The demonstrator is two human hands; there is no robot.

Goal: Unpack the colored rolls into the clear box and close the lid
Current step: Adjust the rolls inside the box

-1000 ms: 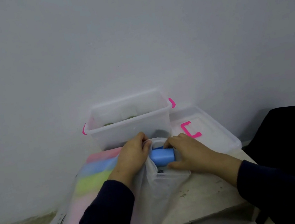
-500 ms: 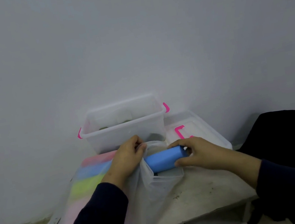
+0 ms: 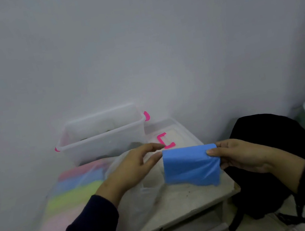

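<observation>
A: Where is the blue roll [image 3: 191, 166]?

B: In the air above the table's [image 3: 184, 200] right edge, lying crosswise, partly unrolled. The right hand [image 3: 241, 156] pinches its right end; the left hand [image 3: 134, 168], fingers spread, touches its left.

A: And beyond?

B: The clear box [image 3: 103, 139], open, left of the grip.

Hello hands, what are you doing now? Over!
Right hand pinches blue roll, partly unrolled; left hand open at its other end. Clear box open, lid beside it. Nothing in the way.

Plain room corner, bare grey wall [image 3: 136, 47], worn low table [image 3: 192, 199], black backpack [image 3: 270, 186]
</observation>
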